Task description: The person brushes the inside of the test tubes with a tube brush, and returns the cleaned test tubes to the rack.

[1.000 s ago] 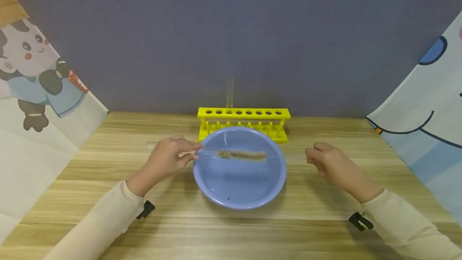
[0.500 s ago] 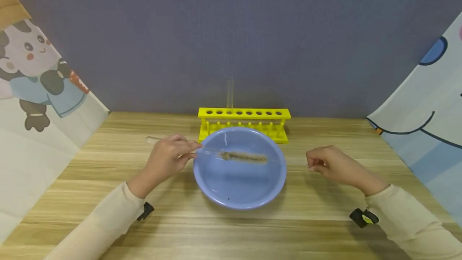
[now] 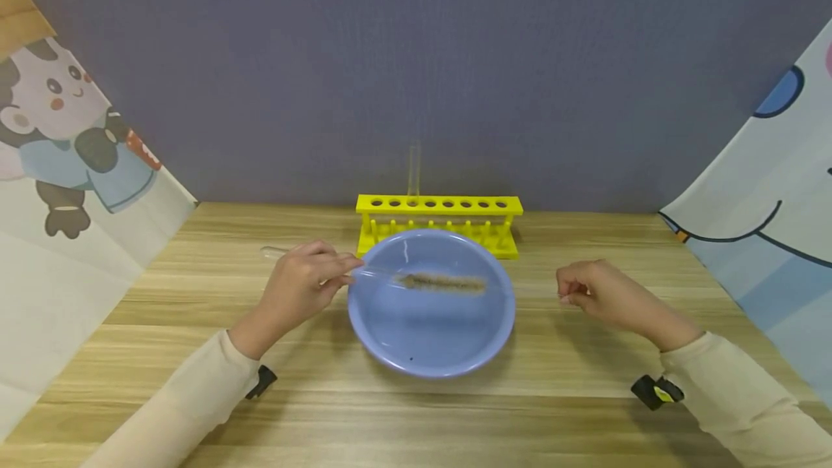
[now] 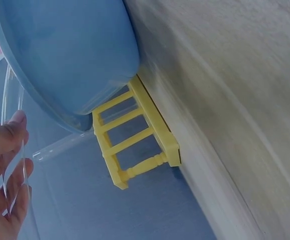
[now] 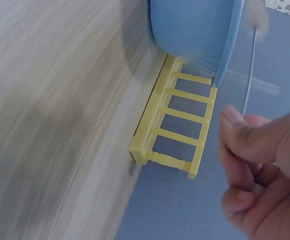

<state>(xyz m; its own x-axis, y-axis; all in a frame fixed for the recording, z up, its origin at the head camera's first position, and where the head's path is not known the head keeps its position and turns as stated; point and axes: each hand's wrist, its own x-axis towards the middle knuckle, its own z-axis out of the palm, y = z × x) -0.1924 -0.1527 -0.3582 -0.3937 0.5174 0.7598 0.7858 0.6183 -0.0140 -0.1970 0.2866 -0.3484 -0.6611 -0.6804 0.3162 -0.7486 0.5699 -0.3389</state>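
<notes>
My left hand (image 3: pixel 302 282) grips a clear test tube (image 4: pixel 13 95), which lies nearly level over the left rim of a blue basin (image 3: pixel 432 338). The tube's rounded end sticks out to the left, behind the hand. Over the basin is the bristle head of a test tube brush (image 3: pixel 448 283), in line with the tube. Whether the brush's tip is inside the tube's mouth, I cannot tell. To the right of the basin, my right hand (image 3: pixel 601 298) pinches the brush's thin wire handle (image 5: pixel 250 70) between thumb and fingers.
Behind the basin stands a yellow test tube rack (image 3: pixel 438 204) with an upright clear tube (image 3: pixel 414 168) in it. A grey-blue partition (image 3: pixel 585 78) rises at the back of the wooden table (image 3: pixel 448 428). Cartoon-printed sheets flank both sides.
My right hand has shifted slightly right and down, and the brush head has slid a little to the right with it. The left hand keeps almost the same place on the tube.
</notes>
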